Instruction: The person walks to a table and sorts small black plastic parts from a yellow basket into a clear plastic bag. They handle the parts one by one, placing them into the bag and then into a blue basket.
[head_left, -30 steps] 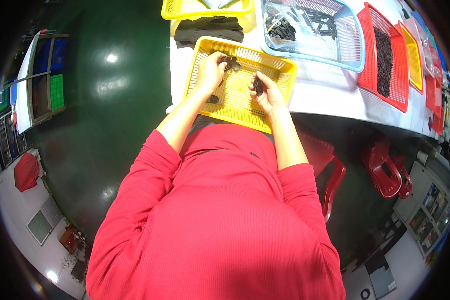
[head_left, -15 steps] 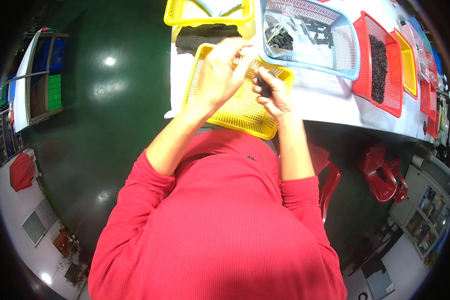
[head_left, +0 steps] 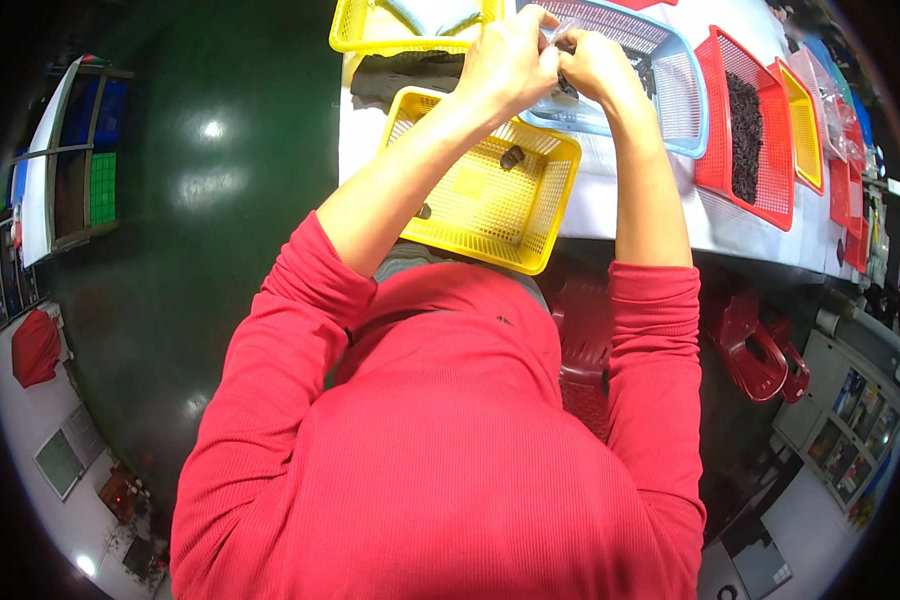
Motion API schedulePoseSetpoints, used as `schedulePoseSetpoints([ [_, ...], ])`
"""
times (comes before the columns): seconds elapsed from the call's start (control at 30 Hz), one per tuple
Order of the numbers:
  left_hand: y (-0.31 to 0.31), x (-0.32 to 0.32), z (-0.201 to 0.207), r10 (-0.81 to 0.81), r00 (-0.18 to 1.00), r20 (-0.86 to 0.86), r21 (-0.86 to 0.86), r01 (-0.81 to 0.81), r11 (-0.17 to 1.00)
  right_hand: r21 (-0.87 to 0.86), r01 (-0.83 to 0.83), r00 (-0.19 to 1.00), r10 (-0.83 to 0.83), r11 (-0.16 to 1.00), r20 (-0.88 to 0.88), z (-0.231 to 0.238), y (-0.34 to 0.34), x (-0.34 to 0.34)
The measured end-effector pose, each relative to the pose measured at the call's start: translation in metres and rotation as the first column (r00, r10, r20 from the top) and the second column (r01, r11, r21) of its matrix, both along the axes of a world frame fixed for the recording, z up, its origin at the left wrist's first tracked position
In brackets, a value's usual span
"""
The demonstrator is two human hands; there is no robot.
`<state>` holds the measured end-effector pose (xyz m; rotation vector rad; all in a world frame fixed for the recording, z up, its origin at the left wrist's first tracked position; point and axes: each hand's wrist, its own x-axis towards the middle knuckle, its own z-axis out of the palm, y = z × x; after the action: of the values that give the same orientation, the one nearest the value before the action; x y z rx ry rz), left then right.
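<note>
White table (head_left: 630, 215) over dark green floor (head_left: 220, 250); L hand (head_left: 510, 55) & R hand (head_left: 595, 62) pinched together on small clear bag (head_left: 562, 40), dark bits inside, above pale blue basket (head_left: 685, 90).

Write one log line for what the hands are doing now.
left hand + right hand: together on small dark part | over blue basket | yellow basket below

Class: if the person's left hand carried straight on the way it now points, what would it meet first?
Probably the right hand, which the left hand already meets over the pale blue basket; depth is unclear.
</note>
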<state>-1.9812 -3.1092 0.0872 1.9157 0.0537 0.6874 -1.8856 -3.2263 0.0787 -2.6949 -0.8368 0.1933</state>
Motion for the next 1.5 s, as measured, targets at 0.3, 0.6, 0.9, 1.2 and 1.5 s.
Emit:
schedulePoseSetpoints([
  [0.3, 0.070, -0.070, -0.069, 0.196, 0.873, -0.446, 0.369, -0.020, 0.929, 0.392, -0.133, 0.965, 0.029, 0.910, 0.260, -0.008, -0.003, -0.134],
  [0.6, 0.039, -0.083, -0.167, 0.345, 0.814, -0.468, 0.753, 0.162, 0.638, -0.165, -0.101, 0.957, 0.141, 0.981, 0.255, -0.164, -0.014, -0.146],
  [0.9, 0.041, -0.100, -0.165, 0.277, 0.855, -0.439, 0.714, 0.145, 0.685, 0.320, 0.318, 0.893, -0.169, 0.892, -0.417, -0.154, -0.010, -0.138],
  [1.2, 0.010, -0.111, -0.119, 0.117, 0.891, -0.439, 0.525, 0.148, 0.838, 0.027, 0.949, -0.020, 0.144, 0.313, -0.989, -0.152, -0.008, -0.148],
  [1.5, 0.042, -0.107, -0.153, 0.348, 0.777, -0.524, 0.686, 0.143, 0.714, 0.015, 0.958, -0.109, 0.411, 0.286, -0.905, -0.185, -0.023, -0.144],
])
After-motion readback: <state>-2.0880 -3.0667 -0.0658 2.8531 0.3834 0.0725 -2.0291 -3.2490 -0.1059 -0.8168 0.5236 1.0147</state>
